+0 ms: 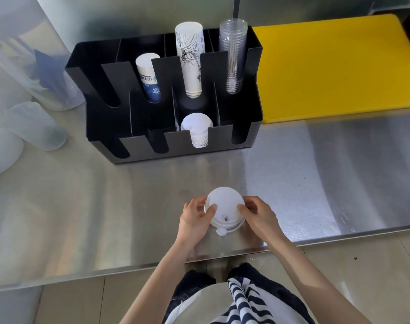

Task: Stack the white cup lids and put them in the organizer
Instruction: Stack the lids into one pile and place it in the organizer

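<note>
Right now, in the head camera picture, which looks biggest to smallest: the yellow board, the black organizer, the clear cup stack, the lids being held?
1. Black organizer, about level with the yellow board; too close to rank.
2. Clear cup stack.
3. Held lids, though nearness to the camera enlarges them.

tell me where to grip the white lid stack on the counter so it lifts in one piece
Grip the lid stack by its rim, from opposite sides, as the left hand and right hand now do. It lies flat and round on the steel counter, so side pressure probably keeps the lids nested. Avoid the small tab at the near edge; it looks flimsy.
</note>
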### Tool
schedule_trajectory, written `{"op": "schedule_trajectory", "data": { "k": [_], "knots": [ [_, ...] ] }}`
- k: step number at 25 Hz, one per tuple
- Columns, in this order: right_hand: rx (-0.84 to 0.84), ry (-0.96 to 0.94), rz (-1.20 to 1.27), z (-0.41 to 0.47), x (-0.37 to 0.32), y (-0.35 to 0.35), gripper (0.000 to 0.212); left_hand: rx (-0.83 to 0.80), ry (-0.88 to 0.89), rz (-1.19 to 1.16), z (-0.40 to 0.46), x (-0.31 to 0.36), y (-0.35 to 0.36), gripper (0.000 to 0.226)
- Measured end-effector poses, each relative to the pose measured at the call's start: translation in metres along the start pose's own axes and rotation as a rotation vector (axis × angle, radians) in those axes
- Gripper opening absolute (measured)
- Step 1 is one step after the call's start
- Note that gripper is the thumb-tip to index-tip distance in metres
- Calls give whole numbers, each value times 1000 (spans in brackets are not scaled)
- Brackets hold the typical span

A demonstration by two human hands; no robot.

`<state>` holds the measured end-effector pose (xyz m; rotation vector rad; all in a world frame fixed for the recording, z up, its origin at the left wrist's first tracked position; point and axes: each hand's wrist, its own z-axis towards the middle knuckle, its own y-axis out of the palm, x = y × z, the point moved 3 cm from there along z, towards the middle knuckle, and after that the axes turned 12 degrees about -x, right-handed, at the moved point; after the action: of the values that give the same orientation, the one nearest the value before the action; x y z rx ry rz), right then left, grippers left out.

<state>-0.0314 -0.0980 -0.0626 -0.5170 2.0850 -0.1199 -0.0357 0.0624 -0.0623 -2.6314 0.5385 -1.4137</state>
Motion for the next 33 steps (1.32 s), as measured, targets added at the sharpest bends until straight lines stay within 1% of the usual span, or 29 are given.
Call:
{"op": "schedule_trajectory", "data": {
  "k": [2, 6, 9, 11, 13, 14, 16, 17, 18, 20, 23, 26, 30, 33],
  "knots": [
    [3, -8, 11, -1, -1, 0, 30, 15, -15, -83, -2, -2, -1, 15],
    [16, -58, 46, -5, -9, -1, 27, 29, -47, -213, -5, -1, -6, 18],
    [36, -69, 141, -8, -13, -1, 30, 20, -29, -333, -9, 0, -12, 9],
    [19, -33, 193, -10, -12, 3, 36, 31, -25, -379, -10, 0, -16, 21],
    [-64, 12, 228, -10, -6, 10, 37, 54, -14, -422, -10, 0, -20, 26],
    [-138, 31, 257, -12, -5, 15, 33, 63, -6, -442, -10, 0, -22, 26],
    [-309, 42, 321, -16, -5, 26, 27, 80, 11, -475, -10, 2, -24, 22],
    [-363, 37, 338, -18, -6, 31, 27, 82, 18, -493, -10, 4, -24, 19],
    [-385, 31, 339, -20, -8, 35, 28, 79, 28, -511, -10, 6, -24, 15],
    [-371, 23, 326, -21, -11, 38, 27, 68, 56, -538, -13, 10, -22, 9],
    [-316, 12, 326, -18, -15, 38, 22, 66, 83, -538, -16, 15, -21, 7],
    [-295, 5, 291, -15, -18, 36, 20, 65, 106, -524, -15, 15, -22, 11],
    [-288, -11, 270, -13, -21, 33, 19, -5, 155, -444, -15, 20, -25, 30],
    [-287, -49, 243, -9, -28, 29, 21, -24, 221, -280, -11, 29, -34, 40]
  ]
}}
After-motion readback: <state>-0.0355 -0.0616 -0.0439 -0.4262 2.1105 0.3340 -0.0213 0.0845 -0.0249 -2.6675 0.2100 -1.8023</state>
